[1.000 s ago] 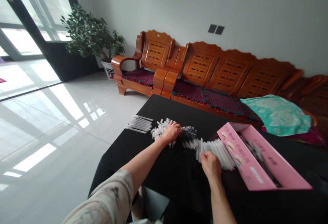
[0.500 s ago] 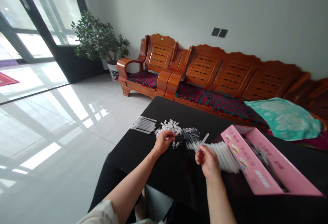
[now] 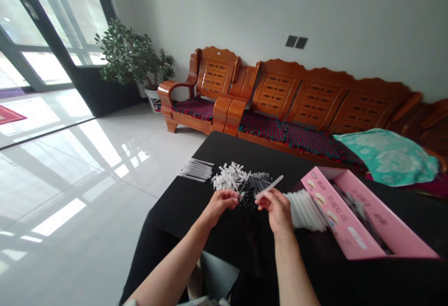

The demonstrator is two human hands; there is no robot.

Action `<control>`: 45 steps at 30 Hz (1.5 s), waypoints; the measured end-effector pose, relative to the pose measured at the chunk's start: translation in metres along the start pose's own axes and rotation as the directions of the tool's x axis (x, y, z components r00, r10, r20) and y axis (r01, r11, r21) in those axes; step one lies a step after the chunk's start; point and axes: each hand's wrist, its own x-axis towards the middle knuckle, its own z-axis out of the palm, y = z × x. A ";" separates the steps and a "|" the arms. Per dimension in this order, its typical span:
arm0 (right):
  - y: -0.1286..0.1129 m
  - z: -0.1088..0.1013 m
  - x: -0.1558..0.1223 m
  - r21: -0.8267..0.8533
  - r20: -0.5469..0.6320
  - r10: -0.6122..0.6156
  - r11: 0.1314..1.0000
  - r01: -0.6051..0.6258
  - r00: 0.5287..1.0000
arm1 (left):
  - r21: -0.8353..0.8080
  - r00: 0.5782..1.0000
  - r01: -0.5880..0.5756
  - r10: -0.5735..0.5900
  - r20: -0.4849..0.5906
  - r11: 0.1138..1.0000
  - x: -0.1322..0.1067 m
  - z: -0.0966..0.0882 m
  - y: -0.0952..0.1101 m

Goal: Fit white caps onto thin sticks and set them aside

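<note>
A wooden armchair and a long wooden sofa stand against the wall, a potted plant beside the armchair, a teal towel on the sofa, two dark sockets above it

Bright daylight from the windows at left; glare streaks the glossy floor; wide-angle edges bend; focus sharp.

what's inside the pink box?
The pink box lies open; inside, a dark jumble of thin pieces shows along its length. Its near wall covers the bottom, so what they are and how many can't be told.
</note>
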 end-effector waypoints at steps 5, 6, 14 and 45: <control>-0.011 0.003 0.007 0.076 -0.057 -0.102 0.991 0.106 0.993 | 0.041 0.997 0.020 -0.023 0.077 0.999 -0.006 0.000 -0.003; -0.013 0.003 0.008 0.087 -0.067 -0.113 0.989 0.118 0.991 | 0.038 0.995 0.022 -0.025 0.092 0.999 -0.007 0.001 -0.003; -0.005 0.007 0.004 0.117 -0.047 -0.034 0.992 0.040 0.998 | -0.088 0.997 -0.072 0.072 -0.001 0.994 -0.009 0.010 0.007; 0.037 0.046 -0.015 0.544 0.005 0.442 0.752 -0.374 0.897 | 0.248 0.908 -0.321 0.371 -0.194 0.914 -0.004 0.022 0.012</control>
